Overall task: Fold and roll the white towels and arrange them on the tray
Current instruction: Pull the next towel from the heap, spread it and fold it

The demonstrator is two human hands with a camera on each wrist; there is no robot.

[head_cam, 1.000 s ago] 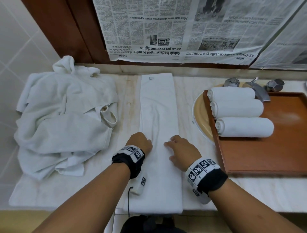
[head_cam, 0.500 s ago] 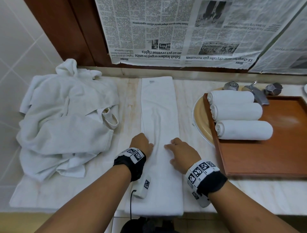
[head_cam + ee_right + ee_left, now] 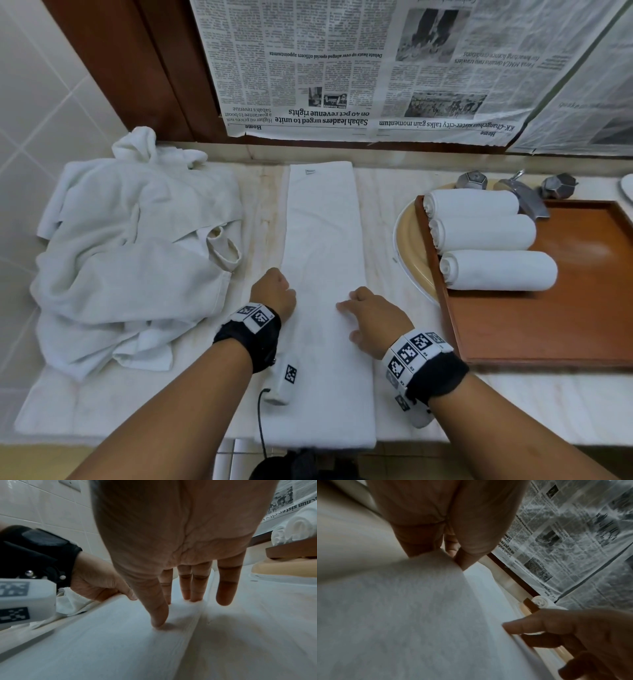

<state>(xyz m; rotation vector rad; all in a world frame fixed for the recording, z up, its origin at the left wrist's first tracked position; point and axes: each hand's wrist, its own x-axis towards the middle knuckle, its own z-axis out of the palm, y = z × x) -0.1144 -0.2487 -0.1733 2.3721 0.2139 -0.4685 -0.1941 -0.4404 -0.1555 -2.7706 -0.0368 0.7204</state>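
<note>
A long folded white towel lies lengthwise on the counter in the head view. My left hand sits at its left edge with fingers curled, pinching the edge between thumb and fingers. My right hand rests on the right edge, its straight fingertips pressing down on the cloth. To the right, three rolled white towels lie side by side on the wooden tray.
A heap of loose white towels covers the counter's left side. The tray sits over a beige basin, with a metal faucet behind it. Newspaper hangs on the back wall. The counter's front edge is just below my wrists.
Both hands stay on the folded towel near its middle. The left hand has shifted slightly towards the towel's left edge; the right hand has barely moved.
</note>
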